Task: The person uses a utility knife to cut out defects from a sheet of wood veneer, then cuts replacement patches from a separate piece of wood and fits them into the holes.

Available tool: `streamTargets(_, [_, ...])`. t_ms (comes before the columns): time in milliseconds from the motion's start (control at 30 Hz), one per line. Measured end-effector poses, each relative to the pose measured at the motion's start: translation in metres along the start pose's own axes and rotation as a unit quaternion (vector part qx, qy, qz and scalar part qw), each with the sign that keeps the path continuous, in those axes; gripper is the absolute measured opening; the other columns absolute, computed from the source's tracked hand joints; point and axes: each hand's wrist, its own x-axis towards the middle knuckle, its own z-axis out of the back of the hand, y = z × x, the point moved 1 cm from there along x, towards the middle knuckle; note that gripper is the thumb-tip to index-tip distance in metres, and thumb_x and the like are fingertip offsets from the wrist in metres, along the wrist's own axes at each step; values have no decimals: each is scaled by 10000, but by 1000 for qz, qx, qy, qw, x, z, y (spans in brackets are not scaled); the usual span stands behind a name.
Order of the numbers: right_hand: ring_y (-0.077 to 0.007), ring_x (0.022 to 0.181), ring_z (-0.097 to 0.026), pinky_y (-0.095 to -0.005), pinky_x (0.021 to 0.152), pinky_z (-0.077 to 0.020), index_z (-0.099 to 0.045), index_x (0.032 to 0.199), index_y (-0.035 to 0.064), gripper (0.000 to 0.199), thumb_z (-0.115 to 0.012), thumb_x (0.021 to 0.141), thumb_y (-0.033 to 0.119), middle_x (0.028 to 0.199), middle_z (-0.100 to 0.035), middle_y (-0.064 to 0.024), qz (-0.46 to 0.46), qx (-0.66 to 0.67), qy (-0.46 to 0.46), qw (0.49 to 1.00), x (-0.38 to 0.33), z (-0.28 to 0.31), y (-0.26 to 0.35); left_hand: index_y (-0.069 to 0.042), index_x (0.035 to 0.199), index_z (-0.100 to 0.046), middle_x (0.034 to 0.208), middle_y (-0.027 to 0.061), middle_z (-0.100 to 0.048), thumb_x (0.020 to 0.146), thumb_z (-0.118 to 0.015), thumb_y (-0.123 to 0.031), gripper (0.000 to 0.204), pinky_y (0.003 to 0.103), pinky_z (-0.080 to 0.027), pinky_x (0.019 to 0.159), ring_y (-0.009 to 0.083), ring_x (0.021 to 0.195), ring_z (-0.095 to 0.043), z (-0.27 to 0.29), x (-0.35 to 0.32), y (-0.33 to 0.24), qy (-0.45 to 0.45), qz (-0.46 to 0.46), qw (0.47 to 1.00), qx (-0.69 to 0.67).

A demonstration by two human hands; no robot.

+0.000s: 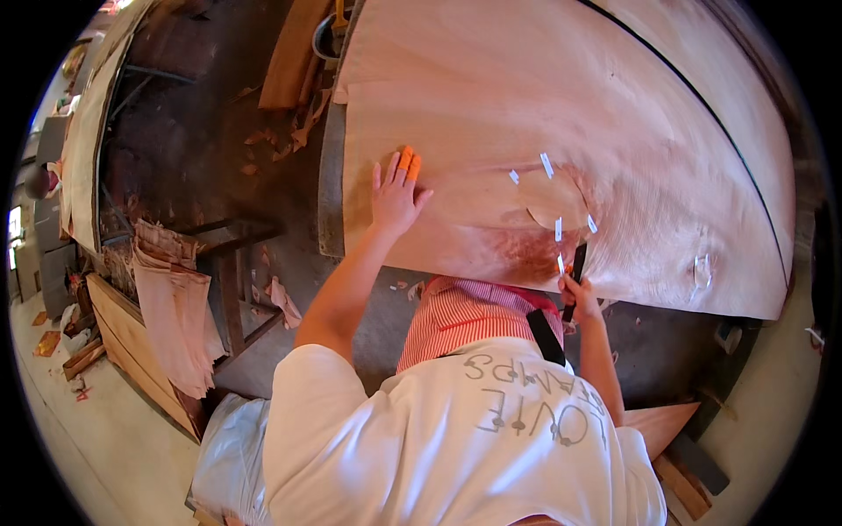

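A large sheet of pale wood veneer (456, 114) lies before me. My left hand (396, 197) rests flat on its left part, fingers stretched out, with orange covers on two fingers. At the sheet's near edge my right hand (581, 296) is closed round a long, narrow black tool (580, 259), which points away from me; its exact kind is not clear. A small white strip (560, 263) is at that hand's fingertips. Beyond it, several white strips, among them one strip (546, 165), lie round an oval patch (554, 200) in the veneer, beside a reddish-brown stain.
A dark curved line (702, 101) crosses the sheet's far right. Left of the sheet, torn veneer pieces (175, 307) hang by a dark metal frame (230, 298). Wooden boards (132, 342) lean lower left, near a plastic-covered bundle (232, 447). Scraps litter the floor.
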Motion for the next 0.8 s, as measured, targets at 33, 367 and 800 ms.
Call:
streamTargets(33, [-25, 411, -312, -173, 377, -220, -506, 791, 70, 129, -516, 860, 178, 585, -452, 35, 2, -12, -3, 1000, -11, -2, -1, -93, 1289, -352, 1369, 77, -289, 773, -542, -423, 641, 500, -145, 1020, 242, 1271, -246, -2, -10, -7, 19, 1, 1000, -14])
streamTargets(367, [-25, 425, -322, -172, 382, -225, -526, 913, 71, 108, -532, 858, 163, 646, -528, 14, 109, 6, 51, 993, 7, -73, 2, -86, 1300, -336, 1368, 84, -282, 764, -537, -461, 684, 498, -168, 1015, 243, 1273, -239, 29, -24, -6, 19, -18, 1000, -13])
streamTargets(800, [-23, 421, -288, -167, 381, -213, -546, 946, 62, 145, -516, 869, 182, 660, -487, 37, 106, 146, -28, 983, -50, -128, -110, -64, 1271, -375, 1313, 135, -340, 776, -527, -435, 637, 487, -208, 1005, 263, 1252, -265, 40, 1, 47, 66, -73, 994, -51])
